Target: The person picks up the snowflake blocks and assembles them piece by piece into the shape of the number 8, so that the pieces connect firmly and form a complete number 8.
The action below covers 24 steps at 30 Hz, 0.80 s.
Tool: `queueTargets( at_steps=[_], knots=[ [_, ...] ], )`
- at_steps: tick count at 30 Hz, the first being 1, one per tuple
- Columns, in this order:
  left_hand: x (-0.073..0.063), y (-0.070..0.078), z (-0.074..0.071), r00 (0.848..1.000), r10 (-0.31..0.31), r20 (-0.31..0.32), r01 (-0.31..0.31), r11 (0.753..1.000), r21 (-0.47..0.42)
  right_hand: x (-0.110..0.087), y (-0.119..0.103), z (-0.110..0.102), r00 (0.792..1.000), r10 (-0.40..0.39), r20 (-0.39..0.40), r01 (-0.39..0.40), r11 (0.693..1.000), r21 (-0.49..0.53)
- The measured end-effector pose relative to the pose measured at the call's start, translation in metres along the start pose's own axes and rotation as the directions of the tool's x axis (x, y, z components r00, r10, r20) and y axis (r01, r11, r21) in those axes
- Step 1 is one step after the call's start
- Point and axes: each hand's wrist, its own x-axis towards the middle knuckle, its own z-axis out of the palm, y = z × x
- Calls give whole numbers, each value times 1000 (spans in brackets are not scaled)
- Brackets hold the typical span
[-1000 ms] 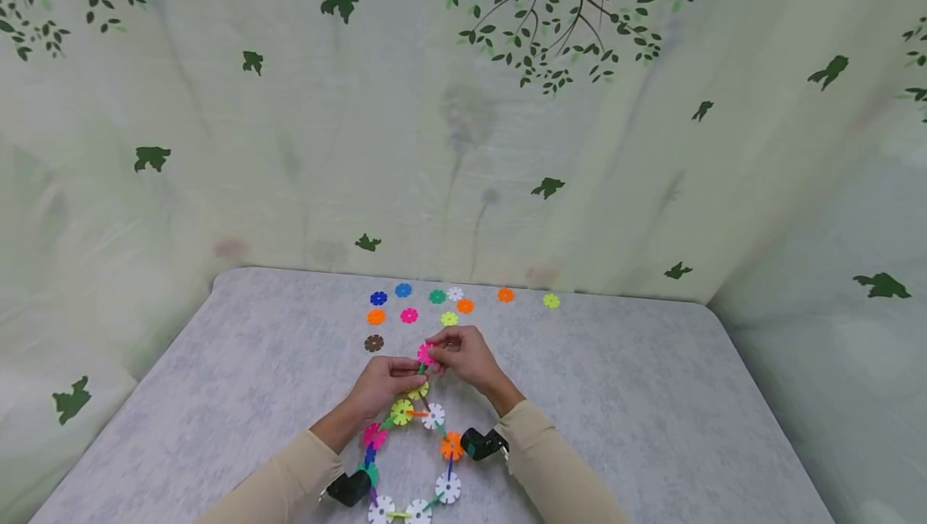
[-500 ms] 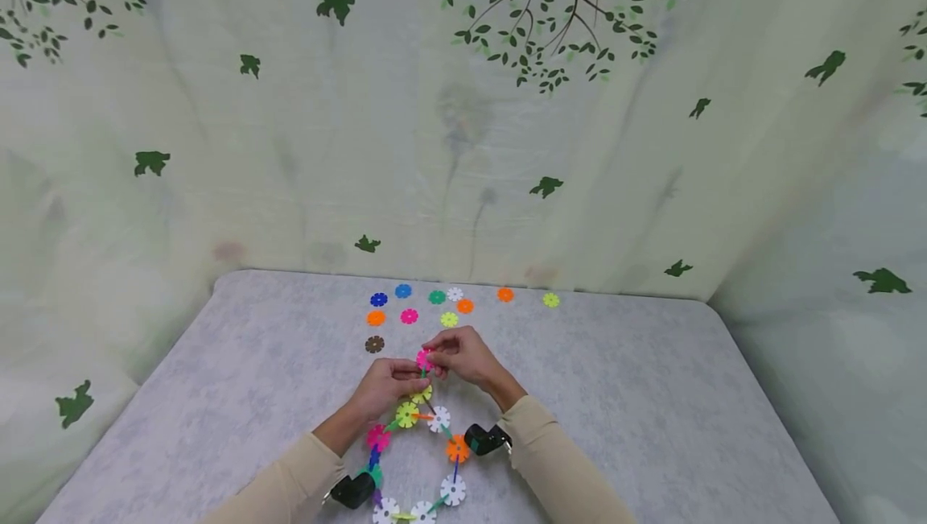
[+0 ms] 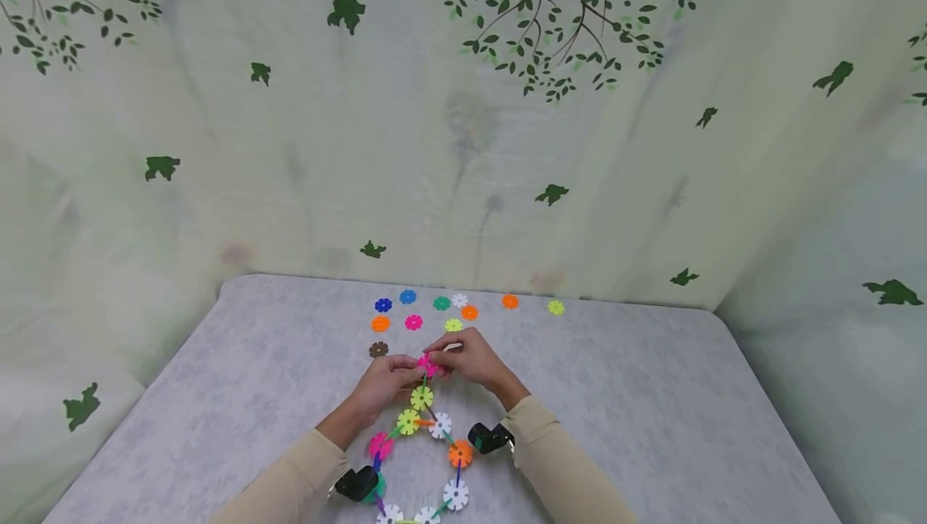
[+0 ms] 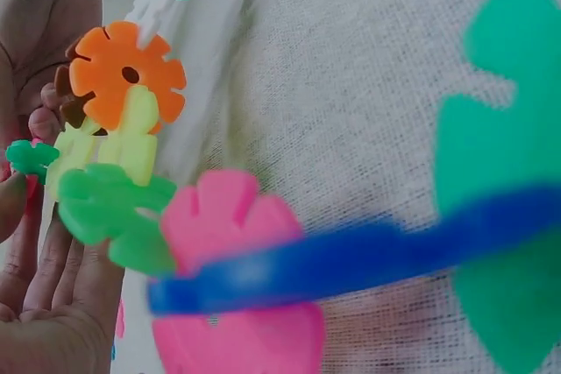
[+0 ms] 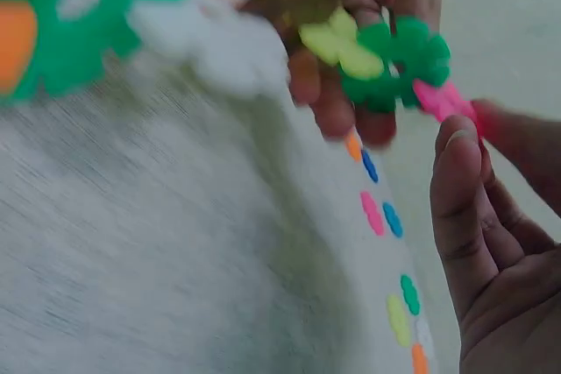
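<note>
In the head view, my right hand [image 3: 471, 359] pinches a pink notched plastic disc [image 3: 427, 365] between thumb and fingers. A green notched disc [image 5: 396, 66] is slotted edgewise into that pink one. My left hand [image 3: 384, 387] is on the other side, its thumb and fingertips at this joint, seemingly on the green disc; the exact contact is partly hidden. Below hangs a yellow disc [image 3: 422, 398], linked to a ring of interlocked snowflake discs. That ring includes another yellow disc [image 3: 409, 422], an orange disc [image 3: 459, 453] and a white disc [image 3: 456, 495].
Loose notched discs lie toward the table's back edge, among them a brown one [image 3: 378, 349], an orange one [image 3: 510, 301] and a yellow one [image 3: 555, 307]. The grey table [image 3: 637, 411] ends at a leaf-printed curtain [image 3: 463, 186]. Black cameras sit on both wrists.
My left fingers have shifted up toward the pink disc, uncovering the yellow disc beneath. The pink disc has turned and sits slightly lower. My right hand still pinches it.
</note>
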Motion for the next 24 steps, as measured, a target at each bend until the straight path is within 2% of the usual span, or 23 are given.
queueTargets(
  at_steps=[3,5,7,9,12,15,17,20,24],
  knots=[
    [1,1,1,1000,-3,-21,3,1000,-2,11,13,-13,992,57,-116,-66,995,-77],
    [1,1,0,999,-5,-32,5,1000,-3,20,21,-21,972,99,-213,-133,979,-152],
    [0,2,0,999,-8,-36,8,1000,-8,28,28,-27,950,135,-281,-206,949,-241],
    [0,3,-1,999,-12,-36,11,1000,-15,35,31,-29,937,170,-305,-266,913,-308],
    [-1,3,-1,999,-9,-40,9,1000,-15,44,32,-28,930,199,-310,-314,867,-387],
    [-1,4,-1,999,-7,-46,7,1000,-12,50,31,-25,918,227,-324,-358,824,-438],
    [-1,5,0,999,-10,-52,9,1000,-11,52,31,-24,907,246,-343,-388,806,-447],
    [-1,5,1,998,-14,-60,13,1000,-6,51,31,-22,892,263,-367,-413,804,-427],
    [0,5,1,998,-5,-63,4,1000,-9,46,34,-22,894,256,-367,-389,851,-353]
  ],
)
